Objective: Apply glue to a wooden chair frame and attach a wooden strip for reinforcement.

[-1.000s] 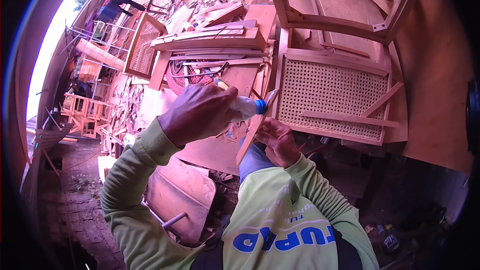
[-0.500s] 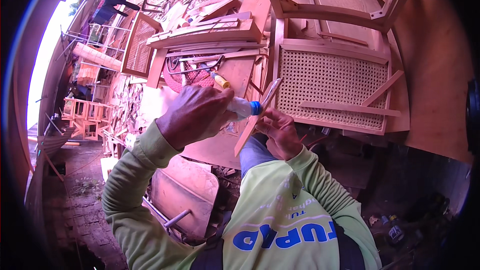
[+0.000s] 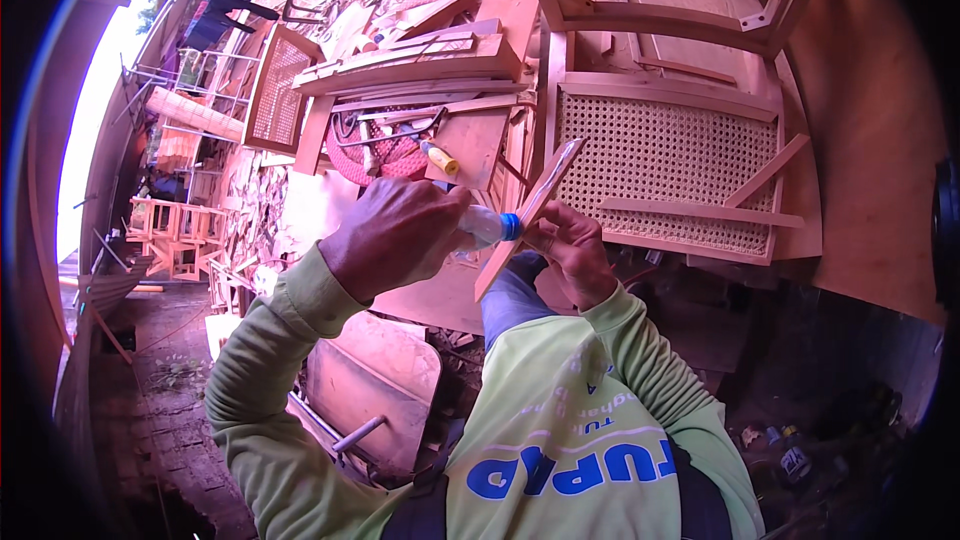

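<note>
My left hand [image 3: 400, 233] is closed around a clear plastic bottle [image 3: 483, 226] tipped on its side. The bottle's blue cap end meets a narrow wooden strip [image 3: 500, 265], and a shiny wet-looking line runs along the strip's upper part. My right hand [image 3: 577, 252] pinches that strip near its middle, holding it slanted in front of my body. Beyond my hands stands a wooden chair frame with a woven cane panel [image 3: 660, 165]. Two loose wooden strips [image 3: 700, 213] lie across the cane.
A yellow-handled tool [image 3: 440, 158] and a hacksaw [image 3: 390, 127] rest by a red round woven seat [image 3: 345, 155]. Planks [image 3: 420, 68] are stacked behind them. A second cane panel [image 3: 275, 90] leans at the left. Below my left arm is a worn folding-chair seat [image 3: 375, 385].
The bottle has shifted slightly down along the wooden strip, and the strip has moved a little up and right. Both hands keep their grips.
</note>
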`<state>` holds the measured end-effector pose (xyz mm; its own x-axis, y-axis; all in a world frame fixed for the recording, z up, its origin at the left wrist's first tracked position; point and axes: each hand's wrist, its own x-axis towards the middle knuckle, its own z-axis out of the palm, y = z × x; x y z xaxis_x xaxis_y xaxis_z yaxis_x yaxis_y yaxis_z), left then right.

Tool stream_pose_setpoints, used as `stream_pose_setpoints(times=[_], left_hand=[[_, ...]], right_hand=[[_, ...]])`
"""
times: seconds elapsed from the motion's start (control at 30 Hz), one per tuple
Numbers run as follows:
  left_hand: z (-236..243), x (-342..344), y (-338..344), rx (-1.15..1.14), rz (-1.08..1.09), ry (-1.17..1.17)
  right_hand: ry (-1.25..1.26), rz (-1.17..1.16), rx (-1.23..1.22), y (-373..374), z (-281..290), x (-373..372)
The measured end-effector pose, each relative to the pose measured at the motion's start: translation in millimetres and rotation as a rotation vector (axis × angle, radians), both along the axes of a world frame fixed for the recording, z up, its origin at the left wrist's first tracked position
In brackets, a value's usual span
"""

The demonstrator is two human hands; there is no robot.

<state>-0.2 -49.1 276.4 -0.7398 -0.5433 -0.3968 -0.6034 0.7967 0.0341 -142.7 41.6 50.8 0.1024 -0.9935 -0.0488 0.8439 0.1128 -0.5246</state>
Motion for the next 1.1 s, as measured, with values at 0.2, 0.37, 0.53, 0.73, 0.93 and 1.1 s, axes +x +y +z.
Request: stream_pose_setpoints(times=[0.2, 0.37, 0.53, 0.73, 0.93, 1.1], left_hand=[[-7.6, 8.4, 0.3, -0.022, -0.043, 0.020], [-6.8, 8.5, 4.0, -0.007, -0.043, 0.077], [-5.6, 8.7, 7.4, 0.003, -0.028, -0.016], [-12.0, 21.6, 12.3, -0.018, -0.075, 0.065], [-16.2, 27.0, 14.1, 0.057, -0.046, 0.085], [-25.0, 40.3, 19.0, 0.024, -0.046, 0.093]], right_hand=[[-0.028, -0.065, -0.001, -3.4, 2.5, -8.8], [-0.049, -0.081, -0.012, -7.0, -1.5, -14.7], [-0.036, -0.088, -0.031, -9.7, -5.1, -21.6], [-0.084, -0.085, -0.066, -13.1, -4.5, -30.1], [-0.094, -0.119, -0.038, -15.2, 3.3, -38.1], [-0.102, -0.109, -0.058, -17.2, -5.0, -48.0]])
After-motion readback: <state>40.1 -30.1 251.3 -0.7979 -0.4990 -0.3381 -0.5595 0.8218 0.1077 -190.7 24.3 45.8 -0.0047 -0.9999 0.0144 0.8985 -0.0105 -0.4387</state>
